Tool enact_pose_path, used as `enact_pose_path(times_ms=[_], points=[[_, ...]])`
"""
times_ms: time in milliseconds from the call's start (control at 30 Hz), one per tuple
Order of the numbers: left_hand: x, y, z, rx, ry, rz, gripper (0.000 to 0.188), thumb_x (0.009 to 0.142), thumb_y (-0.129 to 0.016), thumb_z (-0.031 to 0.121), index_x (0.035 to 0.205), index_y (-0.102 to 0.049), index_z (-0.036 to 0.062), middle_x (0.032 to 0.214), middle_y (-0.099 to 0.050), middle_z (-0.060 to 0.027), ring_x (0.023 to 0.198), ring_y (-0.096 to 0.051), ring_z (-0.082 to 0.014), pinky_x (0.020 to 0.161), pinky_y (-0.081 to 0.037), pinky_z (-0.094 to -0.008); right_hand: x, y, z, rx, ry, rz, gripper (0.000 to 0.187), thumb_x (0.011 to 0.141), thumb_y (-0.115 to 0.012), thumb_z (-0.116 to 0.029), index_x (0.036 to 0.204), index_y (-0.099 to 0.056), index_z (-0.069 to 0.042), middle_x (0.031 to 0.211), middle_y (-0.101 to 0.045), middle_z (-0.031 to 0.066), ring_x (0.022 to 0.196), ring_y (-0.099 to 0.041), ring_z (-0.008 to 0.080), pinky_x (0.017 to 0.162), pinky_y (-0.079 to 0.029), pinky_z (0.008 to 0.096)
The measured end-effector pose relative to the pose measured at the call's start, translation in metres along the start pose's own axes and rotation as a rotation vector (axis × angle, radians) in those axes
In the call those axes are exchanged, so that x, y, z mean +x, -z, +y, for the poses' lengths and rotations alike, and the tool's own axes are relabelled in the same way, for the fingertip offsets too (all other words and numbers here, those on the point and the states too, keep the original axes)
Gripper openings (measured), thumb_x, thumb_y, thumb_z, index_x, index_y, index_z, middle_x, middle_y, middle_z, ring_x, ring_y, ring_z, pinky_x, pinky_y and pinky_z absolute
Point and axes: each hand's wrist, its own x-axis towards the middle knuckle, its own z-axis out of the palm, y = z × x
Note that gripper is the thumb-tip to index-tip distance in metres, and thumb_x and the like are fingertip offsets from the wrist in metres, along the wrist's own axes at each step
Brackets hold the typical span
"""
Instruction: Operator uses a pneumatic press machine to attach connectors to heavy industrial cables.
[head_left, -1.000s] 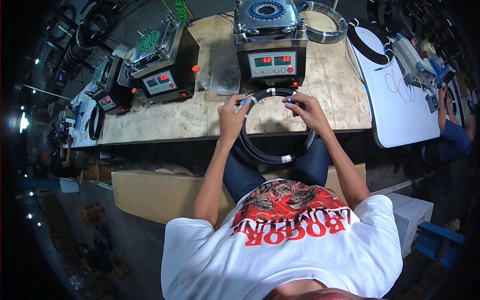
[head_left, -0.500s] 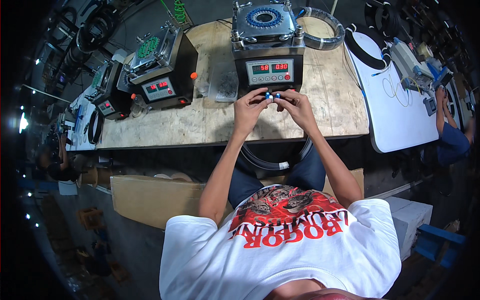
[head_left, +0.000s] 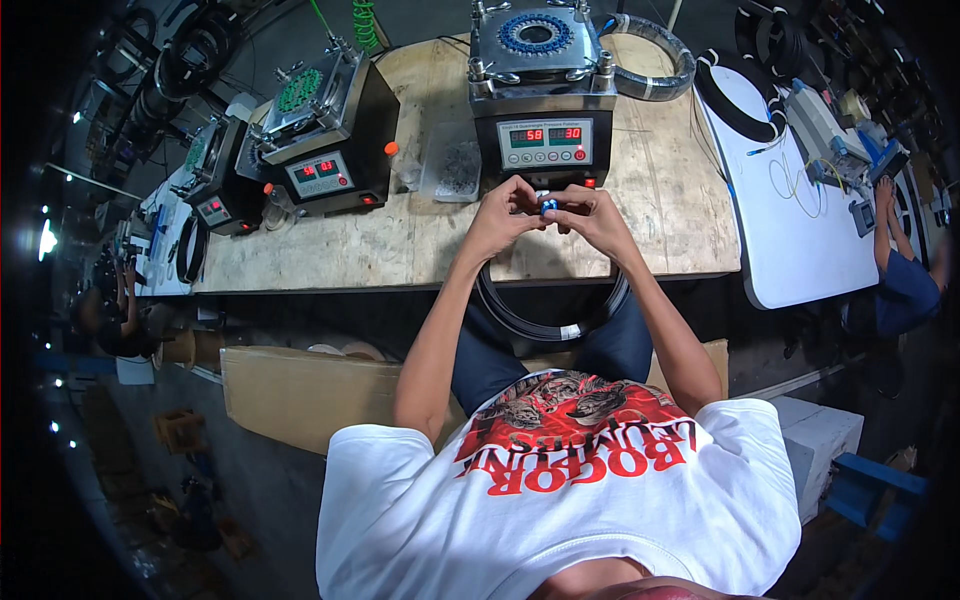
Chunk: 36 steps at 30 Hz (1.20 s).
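Note:
Both my hands meet over the table's front part, just below the middle polishing machine (head_left: 545, 148). My left hand (head_left: 498, 220) is closed in a pinch, its fingertips bent against small blue-and-white connectors (head_left: 549, 205). From the other side, my right hand (head_left: 594, 217) pinches the connectors with thumb and fingers. The fingers hide much of the connectors, so which hand holds which piece is hard to make out. Below the table edge, a coil of black cable (head_left: 535, 328) with a white band hangs over my lap.
Two more machines (head_left: 320, 178) with green-ringed tops stand on the left. Beside the middle one lie a clear tray (head_left: 455, 170) and an orange-capped bottle (head_left: 408, 172). A cable coil (head_left: 655, 75) rests behind. On the right, a person's arms (head_left: 885, 225) reach over a white table (head_left: 800, 260).
My hands have drawn closer together and turned, and the connectors, seen side by side before, are now partly covered by my fingers. The view has shifted slightly.

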Motion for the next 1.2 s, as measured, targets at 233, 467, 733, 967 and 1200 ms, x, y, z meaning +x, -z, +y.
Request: enact_pose_path(times_ms=[233,467,733,967,1200], points=[[0.006,0.005,0.005,-0.058,0.113,-0.054,0.044,0.075,-0.081,-0.004,0.101,-0.046,0.0047,0.095,-0.061,-0.0081,0.084,-0.062,-0.0133,0.071,-0.057,-0.0270,0.007,0.012,0.004,0.119,-0.064,-0.142,0.024,0.087,-0.075,-0.013,0.106,-0.073,0.002,0.084,-0.062,0.0038,0.070,-0.062,0.0109,0.062,-0.048,0.0254],[0.004,0.011,-0.001,0.029,-0.018,-0.086,0.037,0.080,-0.075,-0.003,0.108,-0.051,0.0014,0.098,-0.060,-0.0073,0.090,-0.063,-0.0137,0.076,-0.055,-0.0286,0.007,0.006,0.016,0.157,0.043,-0.061,0.018,0.092,-0.068,-0.010,0.104,-0.073,0.003,0.088,-0.065,0.0039,0.071,-0.059,0.0093,0.062,-0.049,0.0244],[0.021,0.120,-0.029,0.835,-0.110,0.101,0.020,0.079,-0.065,-0.004,0.099,-0.067,-0.0014,0.096,-0.068,-0.0181,0.089,-0.068,-0.0270,0.077,-0.054,-0.0336,0.011,0.008,0.028,0.157,-0.013,0.015,0.018,0.096,-0.064,-0.013,0.100,-0.070,0.004,0.080,-0.064,0.0007,0.066,-0.051,0.0066,0.061,-0.043,0.0228],[0.080,0.142,-0.064,1.211,0.297,-0.225,0.027,0.071,-0.075,0.003,0.098,-0.071,-0.0001,0.101,-0.070,-0.0219,0.097,-0.067,-0.0371,0.081,-0.054,-0.0438,0.013,0.004,0.026,0.116,-0.001,0.059,0.019,0.095,-0.064,-0.012,0.102,-0.070,0.005,0.085,-0.067,0.0024,0.069,-0.053,0.0076,0.066,-0.044,0.0230],[0.078,0.161,-0.088,1.060,0.226,-0.279,0.031,0.069,-0.076,0.002,0.100,-0.073,0.0039,0.097,-0.072,-0.0185,0.090,-0.069,-0.0329,0.078,-0.055,-0.0398,0.005,0.002,0.028,0.110,0.001,0.093,0.020,0.095,-0.065,-0.011,0.105,-0.071,0.005,0.087,-0.068,0.0038,0.071,-0.055,0.0085,0.067,-0.045,0.0230]])
